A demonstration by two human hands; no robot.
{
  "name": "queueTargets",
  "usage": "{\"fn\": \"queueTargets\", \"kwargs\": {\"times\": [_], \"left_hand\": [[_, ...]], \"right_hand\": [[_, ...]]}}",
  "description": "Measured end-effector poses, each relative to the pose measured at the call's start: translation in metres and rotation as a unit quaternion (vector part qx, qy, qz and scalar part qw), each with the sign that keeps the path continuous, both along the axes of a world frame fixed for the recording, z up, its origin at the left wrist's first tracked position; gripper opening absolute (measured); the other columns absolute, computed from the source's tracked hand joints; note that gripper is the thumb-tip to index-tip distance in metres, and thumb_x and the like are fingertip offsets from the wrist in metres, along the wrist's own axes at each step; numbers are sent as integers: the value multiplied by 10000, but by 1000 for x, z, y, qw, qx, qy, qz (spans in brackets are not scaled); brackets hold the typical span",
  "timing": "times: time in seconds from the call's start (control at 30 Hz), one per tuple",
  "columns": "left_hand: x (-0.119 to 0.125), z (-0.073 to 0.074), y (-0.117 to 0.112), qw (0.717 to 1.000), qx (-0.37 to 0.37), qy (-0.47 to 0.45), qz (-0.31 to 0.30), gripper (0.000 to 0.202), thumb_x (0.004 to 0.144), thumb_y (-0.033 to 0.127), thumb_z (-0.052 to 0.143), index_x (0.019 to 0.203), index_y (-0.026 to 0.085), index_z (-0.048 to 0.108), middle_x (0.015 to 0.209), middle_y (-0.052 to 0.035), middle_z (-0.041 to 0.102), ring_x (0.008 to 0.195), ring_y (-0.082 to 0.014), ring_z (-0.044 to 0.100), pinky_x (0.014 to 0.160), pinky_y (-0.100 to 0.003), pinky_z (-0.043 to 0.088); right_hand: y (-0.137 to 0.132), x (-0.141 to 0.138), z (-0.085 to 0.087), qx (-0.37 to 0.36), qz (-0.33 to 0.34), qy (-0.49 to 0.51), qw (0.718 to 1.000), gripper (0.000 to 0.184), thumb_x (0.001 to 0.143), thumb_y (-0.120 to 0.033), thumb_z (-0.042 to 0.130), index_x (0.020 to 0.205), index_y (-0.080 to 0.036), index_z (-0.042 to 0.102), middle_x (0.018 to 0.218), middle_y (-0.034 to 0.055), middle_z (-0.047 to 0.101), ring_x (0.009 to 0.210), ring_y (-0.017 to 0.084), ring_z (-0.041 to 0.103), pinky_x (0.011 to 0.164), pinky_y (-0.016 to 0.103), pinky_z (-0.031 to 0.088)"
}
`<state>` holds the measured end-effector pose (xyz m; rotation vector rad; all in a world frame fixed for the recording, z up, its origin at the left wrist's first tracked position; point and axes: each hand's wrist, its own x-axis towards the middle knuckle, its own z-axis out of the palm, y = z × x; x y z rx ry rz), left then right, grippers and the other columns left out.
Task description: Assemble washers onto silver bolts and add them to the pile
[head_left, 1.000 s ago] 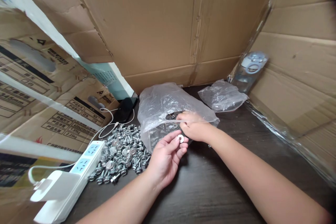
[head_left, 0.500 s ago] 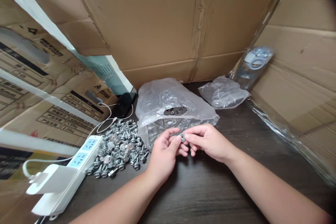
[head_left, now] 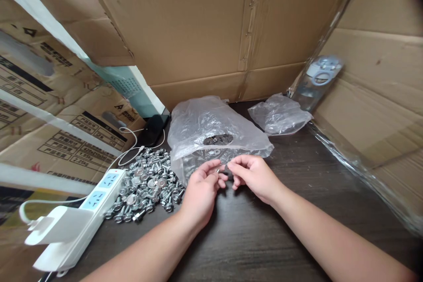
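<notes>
My left hand [head_left: 202, 194] and my right hand [head_left: 254, 178] meet in front of a clear plastic bag [head_left: 205, 128]. Pinched between their fingertips is a small steel fastener [head_left: 222, 171], partly hidden by my fingers, so its exact form is unclear. The bag holds more metal hardware and a dark oval piece [head_left: 218, 139]. To the left of my left hand lies a loose pile of zinc-coated flange bolts and washers [head_left: 145, 185], not touching either hand.
A white power strip [head_left: 101, 196] with a cable lies at the left of the dark wood table [head_left: 264, 238]. A second crumpled plastic bag [head_left: 280, 115] lies at the back right. Cardboard sheets [head_left: 198, 22] stand around the back and sides.
My right hand has come out of the bag to join my left at the small part. The washer, flat-on earlier, now shows little between my fingers. The view has shifted slightly.
</notes>
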<state>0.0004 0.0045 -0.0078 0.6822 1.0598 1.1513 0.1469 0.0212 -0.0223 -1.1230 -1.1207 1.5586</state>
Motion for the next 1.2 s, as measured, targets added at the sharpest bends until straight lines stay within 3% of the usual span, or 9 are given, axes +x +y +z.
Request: {"fn": "queueTargets", "kwargs": {"times": [0.13, 0.33, 0.53, 0.87, 1.2], "left_hand": [[0, -5, -3, 997, 63, 42, -29, 287, 777, 160, 639, 1059, 151, 586, 1021, -85, 692, 942, -191, 674, 870, -318, 525], [-2, -8, -5, 978, 128, 155, -56, 242, 799, 169, 634, 1040, 181, 613, 1153, -82, 666, 1186, -234, 585, 1052, -370, 432], [-4, -11, -2, 979, 134, 142, -54, 256, 809, 192, 624, 1064, 178, 601, 1192, -92, 657, 1209, -230, 576, 1076, -373, 415], [-3, -13, 0, 981, 136, 131, -40, 269, 776, 170, 660, 1039, 185, 607, 1189, -84, 665, 1202, -219, 591, 1100, -371, 404], [-6, -6, 2, 981, 132, 131, -61, 311, 753, 241, 735, 1044, 165, 658, 1201, -95, 692, 1153, -222, 630, 1013, -332, 489]], "right_hand": [[1, -4, -5, 13, -30, 2, 999, 257, 783, -383, 699, 722, -152, 605, 477, -23, 592, 454, 130, 588, 526, 260, 511], [-2, -5, -6, 30, -7, -28, 999, 247, 806, -362, 669, 692, -151, 612, 492, -9, 611, 464, 135, 611, 526, 250, 514], [-4, -9, -6, 14, 8, -16, 1000, 204, 798, -324, 661, 704, -147, 620, 514, -4, 622, 478, 136, 624, 538, 251, 527], [-5, -10, -7, 85, 17, -64, 994, 169, 834, -283, 609, 723, -155, 614, 594, 1, 615, 528, 128, 610, 552, 241, 506], [-5, -2, -3, 134, -3, -98, 986, 182, 870, -297, 587, 751, -161, 611, 585, 9, 625, 542, 147, 617, 564, 258, 501]]}}
